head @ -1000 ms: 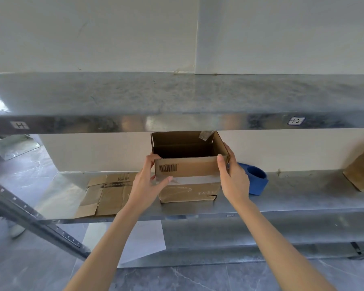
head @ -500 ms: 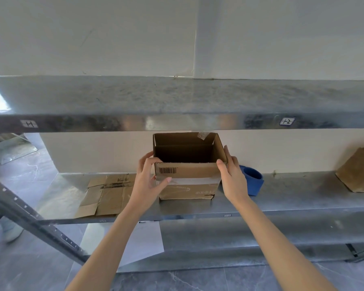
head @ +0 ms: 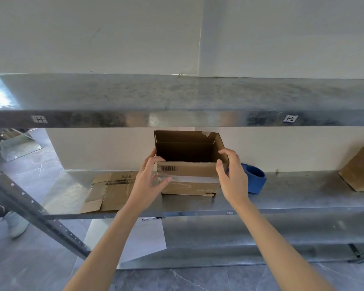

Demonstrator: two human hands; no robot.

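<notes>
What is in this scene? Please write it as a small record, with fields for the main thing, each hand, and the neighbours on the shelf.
main thing: open cardboard box, upright on the metal shelf, barcode on its front
left hand: holds the left front corner, thumb across the front
right hand: grips the right front corner, fingers curled over the rim
left neighbour: flattened cardboard, lying flat
right neighbour: blue roll, partly behind the right hand
far right: another cardboard box, partly out of view
</notes>
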